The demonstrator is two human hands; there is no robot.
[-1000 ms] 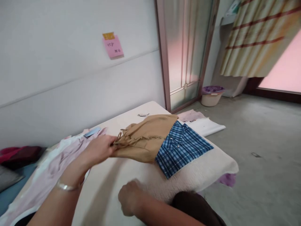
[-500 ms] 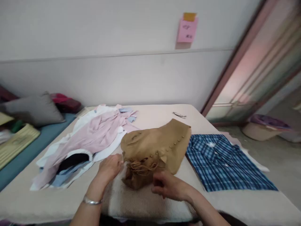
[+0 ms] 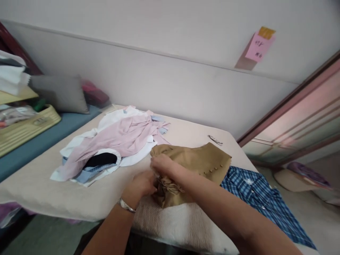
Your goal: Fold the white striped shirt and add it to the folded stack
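A mustard-brown garment (image 3: 193, 157) with a row of small round buttons lies in front of me, its near-left part bunched up in gathers. My left hand (image 3: 140, 183), a silver bangle on its wrist, is closed at the bunched left edge. Just above it, my right hand (image 3: 162, 165) reaches across the cloth and pinches the same side. Both sets of fingertips are partly hidden in the folds. The right forearm covers some of the garment and its buttons. A blue plaid shirt (image 3: 260, 196) lies folded at the right, partly behind that forearm.
Pink, white and light-blue clothes (image 3: 124, 138) are heaped on the left of the cream-covered table (image 3: 111, 202). A pair of glasses (image 3: 215, 140) rests near the wall. Farther left are a grey cushion (image 3: 60, 94) and a yellow basket (image 3: 32, 124). A bin (image 3: 289, 180) stands at right.
My right hand has moved left across the garment to its left edge, beside my left hand. My left hand has closed in on the gathers. The view has turned left and tilted.
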